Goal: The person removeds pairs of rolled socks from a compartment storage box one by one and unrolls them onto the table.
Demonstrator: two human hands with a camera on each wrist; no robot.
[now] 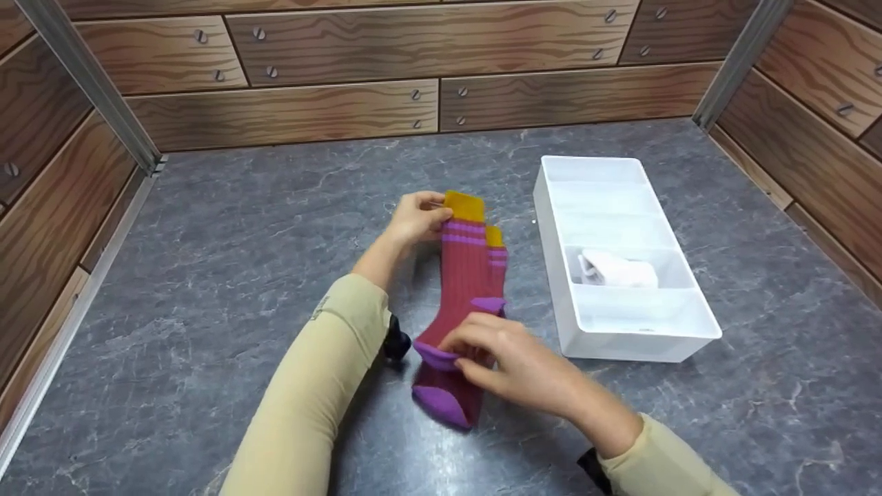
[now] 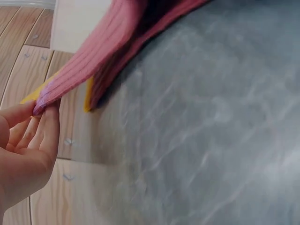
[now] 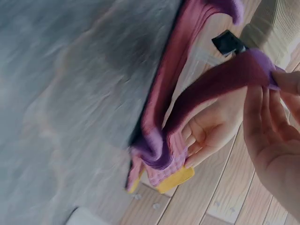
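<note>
Two maroon socks with purple toes and yellow cuffs lie partly over each other. My left hand (image 1: 415, 219) pinches the upper sock (image 1: 463, 269) at its striped cuff end, raised off the table in the left wrist view. The toe end of that sock is between the thumb and fingers of my right hand (image 1: 506, 355), lifted clear of the sock beneath in the right wrist view. Below it, the lower sock (image 1: 475, 399) shows its toe near me and its yellow cuff farther back; its middle is mostly hidden.
To the right stands a white divided box (image 1: 634, 346), with a folded white cloth item (image 1: 620, 270) in one compartment. The grey marbled tabletop (image 1: 227, 275) runs back to wood-patterned walls (image 1: 331, 114) on the far side and both sides.
</note>
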